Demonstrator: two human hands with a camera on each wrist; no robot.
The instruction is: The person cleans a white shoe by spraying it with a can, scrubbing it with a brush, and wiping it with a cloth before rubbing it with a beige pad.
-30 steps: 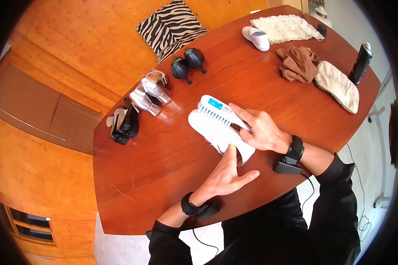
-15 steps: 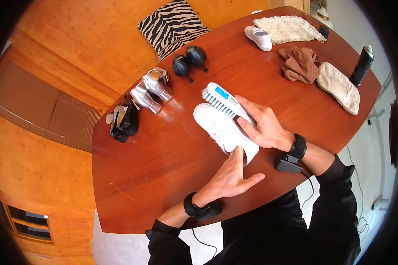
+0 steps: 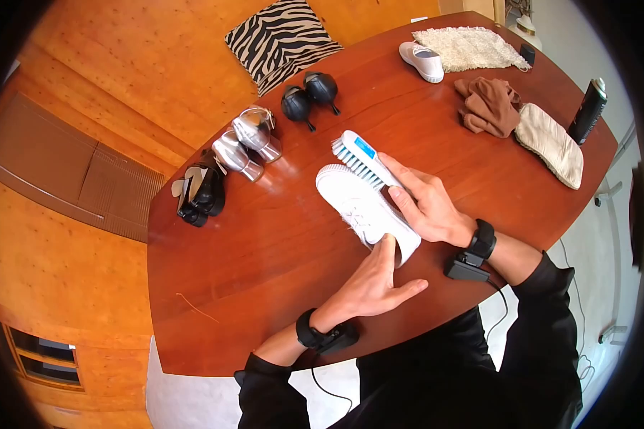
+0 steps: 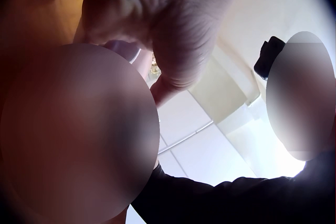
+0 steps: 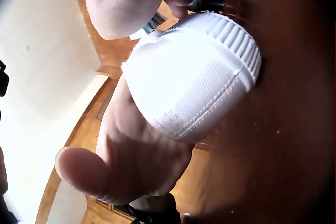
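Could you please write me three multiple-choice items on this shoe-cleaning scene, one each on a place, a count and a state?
1. Where does the spray can stand?
A. at the table's far right edge
B. between the silver heels
C. on the zebra cushion

2. How many white sneakers are on the table?
A. one
B. two
C. four

3. What is the right hand doing?
A. resting flat on the table
B. gripping the brush
C. holding the brown cloth

Answers: 1 A, the can stands upright beside the cream mitt. 2 B, one sneaker under the left hand, another sneaker by the shaggy mat. 3 B, its fingers curl round the brush handle.
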